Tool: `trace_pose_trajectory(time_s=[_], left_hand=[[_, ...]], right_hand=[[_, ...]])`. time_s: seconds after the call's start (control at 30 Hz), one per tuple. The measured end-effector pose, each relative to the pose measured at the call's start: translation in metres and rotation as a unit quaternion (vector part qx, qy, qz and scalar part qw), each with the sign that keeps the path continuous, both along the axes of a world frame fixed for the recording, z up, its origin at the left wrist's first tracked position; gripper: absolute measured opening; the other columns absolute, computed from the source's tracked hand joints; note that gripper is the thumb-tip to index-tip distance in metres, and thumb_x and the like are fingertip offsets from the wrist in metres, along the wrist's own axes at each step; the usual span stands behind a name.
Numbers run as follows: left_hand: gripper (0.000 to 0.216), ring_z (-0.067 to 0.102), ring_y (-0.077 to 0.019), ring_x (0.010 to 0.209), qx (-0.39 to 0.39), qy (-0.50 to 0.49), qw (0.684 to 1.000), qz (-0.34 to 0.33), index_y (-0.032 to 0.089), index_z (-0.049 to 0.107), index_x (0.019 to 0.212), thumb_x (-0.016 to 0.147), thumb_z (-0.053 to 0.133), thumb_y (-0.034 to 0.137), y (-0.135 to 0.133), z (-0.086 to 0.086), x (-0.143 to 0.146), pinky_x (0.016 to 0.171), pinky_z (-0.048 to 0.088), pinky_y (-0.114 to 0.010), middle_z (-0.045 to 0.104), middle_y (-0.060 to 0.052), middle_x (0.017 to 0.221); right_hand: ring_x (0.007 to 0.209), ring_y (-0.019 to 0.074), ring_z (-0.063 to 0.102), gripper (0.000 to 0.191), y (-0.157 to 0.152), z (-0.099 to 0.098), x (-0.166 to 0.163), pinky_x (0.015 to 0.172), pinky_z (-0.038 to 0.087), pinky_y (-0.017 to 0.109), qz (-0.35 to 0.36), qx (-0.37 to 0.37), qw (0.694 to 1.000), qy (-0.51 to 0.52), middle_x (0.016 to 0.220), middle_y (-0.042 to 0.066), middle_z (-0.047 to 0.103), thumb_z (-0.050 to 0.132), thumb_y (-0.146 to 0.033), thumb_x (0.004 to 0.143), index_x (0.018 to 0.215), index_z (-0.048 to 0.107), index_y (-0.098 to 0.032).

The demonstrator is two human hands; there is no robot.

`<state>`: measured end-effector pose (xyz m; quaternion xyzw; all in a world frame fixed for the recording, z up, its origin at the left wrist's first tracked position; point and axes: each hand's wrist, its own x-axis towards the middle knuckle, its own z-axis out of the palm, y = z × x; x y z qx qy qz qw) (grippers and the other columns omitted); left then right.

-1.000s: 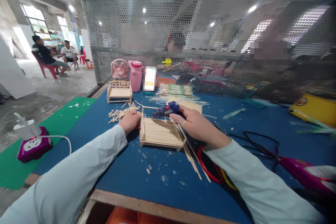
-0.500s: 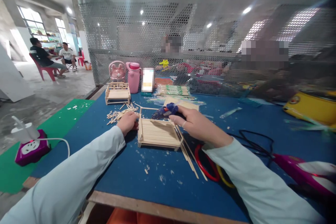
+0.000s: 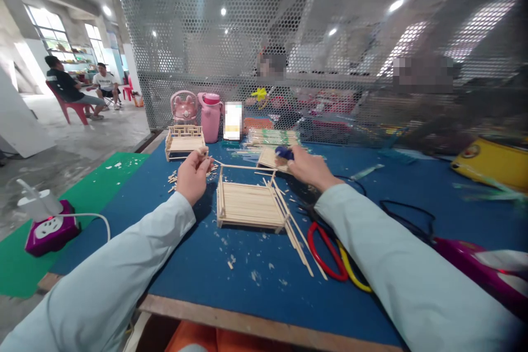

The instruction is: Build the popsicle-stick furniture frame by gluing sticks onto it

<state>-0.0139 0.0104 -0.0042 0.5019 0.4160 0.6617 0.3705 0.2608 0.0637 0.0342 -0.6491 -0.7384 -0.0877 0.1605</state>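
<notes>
A flat frame of thin wooden sticks (image 3: 247, 204) lies on the blue mat (image 3: 247, 264) between my hands. My left hand (image 3: 192, 175) is closed in a pinch on a short wooden stick, just left of the frame and over a heap of stick offcuts (image 3: 175, 179). My right hand (image 3: 307, 168) is farther back, behind the frame, with its fingers wrapped round a blue glue gun (image 3: 284, 153) that rests over a smaller stick panel (image 3: 268, 158). Loose long sticks (image 3: 299, 239) lie along the frame's right side.
A finished small stick bench (image 3: 184, 142) stands at the back left, with a pink bottle (image 3: 211, 116) and a pink fan (image 3: 184, 107) behind it. Red and yellow-handled scissors (image 3: 330, 253) and black cable (image 3: 406, 220) lie right. A perforated metal screen (image 3: 289, 55) closes the back. A purple power strip (image 3: 51, 228) sits on the left.
My right hand has carried the glue gun away from the frame toward the back. My left hand has lifted off the frame's left edge and now pinches a short stick.
</notes>
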Motion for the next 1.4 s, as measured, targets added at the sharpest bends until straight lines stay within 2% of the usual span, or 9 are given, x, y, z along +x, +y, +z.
trace_pose_trajectory(time_s=[0.1,0.23,0.33,0.43,0.87,1.03,1.2,1.3,1.4], left_hand=[[0.035,0.063,-0.0135,0.085,0.044,0.041,0.998,-0.012,0.020,0.051,0.112,0.077,0.057,0.019,-0.009,0.003,0.002,0.079,0.049,-0.025,0.067,-0.002,0.083],[0.046,0.063,-0.0149,0.084,0.062,0.161,0.985,0.028,0.025,0.052,0.119,0.075,0.063,0.020,-0.025,0.013,0.005,0.082,0.046,-0.025,0.070,-0.002,0.087],[0.050,0.063,-0.0163,0.082,0.059,0.203,0.977,0.015,0.026,0.052,0.121,0.072,0.066,0.021,-0.034,0.018,0.008,0.081,0.046,-0.026,0.071,-0.002,0.086],[0.053,0.062,-0.0183,0.086,0.062,0.214,0.975,-0.003,0.026,0.052,0.121,0.071,0.067,0.020,-0.037,0.018,0.010,0.082,0.045,-0.026,0.071,-0.003,0.087],[0.049,0.059,-0.0192,0.091,0.115,0.246,0.961,-0.049,0.023,0.052,0.120,0.073,0.063,0.018,-0.038,0.019,0.010,0.085,0.043,-0.029,0.069,-0.005,0.093],[0.044,0.057,-0.0146,0.083,0.037,0.141,0.988,0.055,0.020,0.049,0.118,0.076,0.048,0.010,-0.014,0.017,-0.007,0.065,0.045,-0.023,0.063,-0.007,0.103],[0.048,0.048,-0.0064,0.052,-0.222,0.171,0.943,-0.177,0.012,0.051,0.109,0.062,0.052,0.000,0.005,0.005,-0.018,0.040,0.033,-0.019,0.062,-0.009,0.102],[0.039,0.047,-0.0042,0.051,-0.223,0.157,0.926,-0.262,0.013,0.055,0.103,0.065,0.059,0.006,0.001,0.003,-0.014,0.036,0.027,-0.017,0.060,-0.009,0.108],[0.037,0.046,-0.0030,0.050,-0.205,0.133,0.935,-0.257,0.013,0.056,0.097,0.061,0.067,0.007,-0.004,0.003,-0.007,0.037,0.027,-0.017,0.062,-0.007,0.101]], right_hand=[[0.090,0.0273,0.060,0.035,-0.007,0.005,-0.009,0.071,0.045,0.037,0.037,-0.015,0.999,-0.008,0.106,0.015,0.064,0.048,-0.017,0.074,0.107,0.059,-0.016],[0.087,0.0237,0.060,0.029,-0.046,0.032,-0.044,0.073,0.044,0.035,0.111,0.156,0.979,0.075,0.095,0.011,0.067,0.046,-0.028,0.082,0.102,0.065,-0.018],[0.071,0.0163,0.059,0.024,-0.073,0.043,-0.077,0.065,0.042,0.028,0.265,0.079,0.953,0.124,0.079,0.004,0.068,0.051,-0.034,0.082,0.092,0.069,-0.020],[0.068,0.0137,0.057,0.021,-0.080,0.042,-0.096,0.065,0.039,0.026,0.347,0.035,0.933,0.085,0.074,0.003,0.068,0.053,-0.031,0.083,0.086,0.070,-0.020],[0.068,0.0137,0.055,0.017,-0.074,0.047,-0.098,0.067,0.036,0.028,0.369,0.068,0.926,0.044,0.072,0.002,0.067,0.052,-0.024,0.082,0.073,0.066,-0.019],[0.071,0.0148,0.057,0.016,-0.057,0.037,-0.093,0.069,0.031,0.031,0.353,0.047,0.933,-0.053,0.071,0.001,0.068,0.056,-0.026,0.081,0.077,0.071,-0.024],[0.072,0.0145,0.057,0.014,-0.048,0.024,-0.096,0.071,0.025,0.033,0.321,0.031,0.938,-0.124,0.075,-0.001,0.070,0.058,-0.027,0.081,0.081,0.072,-0.027],[0.067,0.0123,0.057,0.017,-0.046,0.022,-0.098,0.070,0.024,0.032,0.310,0.010,0.942,-0.127,0.076,-0.001,0.072,0.056,-0.025,0.082,0.083,0.072,-0.028],[0.066,0.0118,0.057,0.020,-0.046,0.022,-0.099,0.068,0.025,0.030,0.294,0.011,0.946,-0.139,0.077,-0.001,0.073,0.053,-0.029,0.084,0.082,0.072,-0.028]])
